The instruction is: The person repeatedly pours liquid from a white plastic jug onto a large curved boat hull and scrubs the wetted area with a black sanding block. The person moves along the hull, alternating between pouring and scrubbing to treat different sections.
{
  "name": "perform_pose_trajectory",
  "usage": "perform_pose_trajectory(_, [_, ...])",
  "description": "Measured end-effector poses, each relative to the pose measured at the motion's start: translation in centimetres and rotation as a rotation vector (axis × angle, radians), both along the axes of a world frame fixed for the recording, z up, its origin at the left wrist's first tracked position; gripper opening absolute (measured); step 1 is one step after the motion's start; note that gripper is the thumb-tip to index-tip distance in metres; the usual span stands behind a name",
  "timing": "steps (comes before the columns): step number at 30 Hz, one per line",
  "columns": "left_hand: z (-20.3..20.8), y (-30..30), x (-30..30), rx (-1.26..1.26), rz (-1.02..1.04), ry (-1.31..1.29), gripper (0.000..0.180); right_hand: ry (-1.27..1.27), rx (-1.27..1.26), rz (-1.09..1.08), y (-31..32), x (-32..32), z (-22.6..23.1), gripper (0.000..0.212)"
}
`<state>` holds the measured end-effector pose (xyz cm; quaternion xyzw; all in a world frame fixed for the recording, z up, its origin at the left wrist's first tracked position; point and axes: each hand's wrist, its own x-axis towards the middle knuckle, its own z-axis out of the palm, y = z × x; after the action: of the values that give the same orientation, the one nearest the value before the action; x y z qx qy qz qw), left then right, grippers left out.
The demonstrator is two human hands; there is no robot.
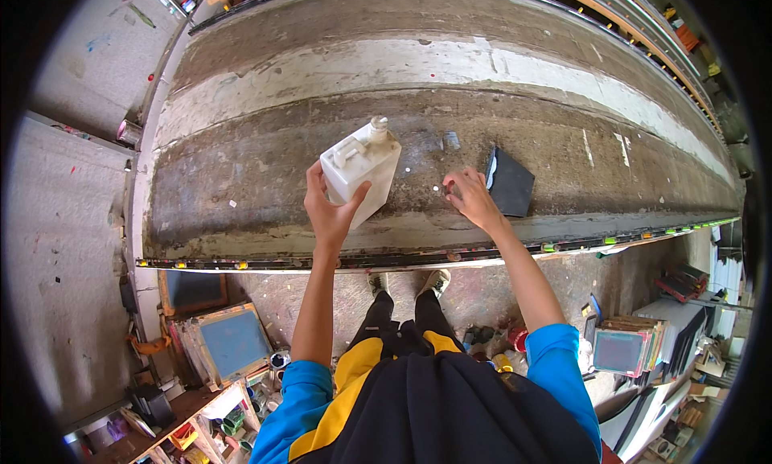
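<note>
A scuffed white plastic jug (pixel 366 170) with a moulded handle and a capped spout stands on the long worktable, tilted a little in view. My left hand (pixel 331 211) is wrapped round its near lower end, thumb on the right side and fingers on the left. To the right, my right hand (pixel 470 197) hovers over the table with its fingers loosely bent and apart, and I see nothing in them. Just beyond that hand lies a dark, flat, angular piece (pixel 511 184) with a pale bluish smear on its left edge. Whether the hand touches it is not visible.
The stained worktable (pixel 289 126) has a pale stripe along it and a near rail (pixel 450 256) with coloured clips. Below stand framed screens at left (pixel 233 343) and right (pixel 619 351). A cluttered shelf (pixel 201 424) is at lower left, and pots (pixel 503 361) sit near my legs.
</note>
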<state>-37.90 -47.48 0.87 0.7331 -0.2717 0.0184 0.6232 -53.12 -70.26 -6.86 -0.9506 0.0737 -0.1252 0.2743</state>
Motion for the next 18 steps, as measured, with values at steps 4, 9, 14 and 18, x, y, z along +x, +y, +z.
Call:
perform_pose_trajectory(4, [-0.1, 0.2, -0.1, 0.008, 0.002, 0.021, 0.060, 0.037, 0.032, 0.055, -0.5, 0.6, 0.1, 0.032])
perform_pose_trajectory(9, [0.2, -0.1, -0.8, 0.002, -0.036, 0.013, 0.059, 0.041, 0.090, 0.065, -0.5, 0.7, 0.7, 0.029])
perform_pose_trajectory(14, [0.2, -0.7, -1.5, 0.014, -0.089, -0.011, 0.057, -0.078, 0.334, -0.209, 0.8, -1.6, 3.5, 0.026])
perform_pose_trajectory(18, [-0.4, -1.7, -1.8, -0.034, -0.165, 0.031, 0.063, -0.159, 0.354, -0.545, 3.2, -7.6, 7.2, 0.025])
